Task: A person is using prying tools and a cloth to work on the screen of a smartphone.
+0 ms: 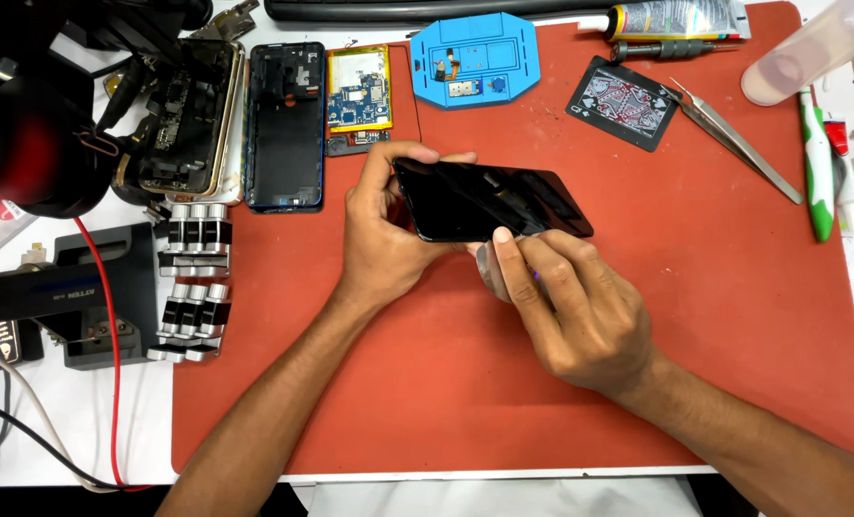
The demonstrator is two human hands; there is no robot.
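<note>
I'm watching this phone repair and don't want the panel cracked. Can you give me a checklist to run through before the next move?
1. Left hand grips the black phone panel at its left end: ok.
2. Right hand holds a thin clear pick at the panel's lower edge: ok.
3. Pick tip seated in a seam: cannot tell, fingers hide it.
4. Panel lifted off the red mat, tilted: ok.
5. Tweezers and playing card lie apart from the hands: ok.
6. Panel free of cracks: cannot tell.
</note>
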